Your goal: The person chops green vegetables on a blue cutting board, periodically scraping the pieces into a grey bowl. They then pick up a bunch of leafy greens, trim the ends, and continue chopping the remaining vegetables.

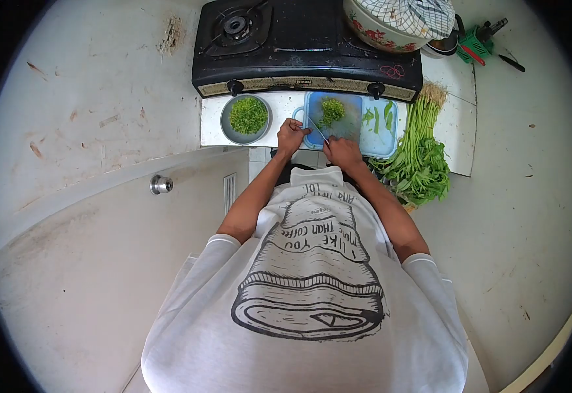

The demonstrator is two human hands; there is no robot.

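My right hand (343, 154) is closed on the handle of a knife (318, 131), whose blade points up and left over the blue cutting board (352, 134). At the board's left edge, my left hand (292, 135) has its fingers pinched together near the blade; what they hold, if anything, is too small to name. A small heap of chopped greens (332, 111) lies on the board just beyond the knife. Green pieces (376, 120) rest in the light blue tray section (385, 143) on the right. More chopped greens (248, 115) fill a grey bowl (225, 130) at the left.
A black gas stove (299, 62) stands behind the board, with a cloth-covered pot (381, 33) on its right side. Long leafy vegetables (423, 150) with roots lie right of the board. Farther right are a green basket (476, 44) and a knife with a black handle (512, 62).
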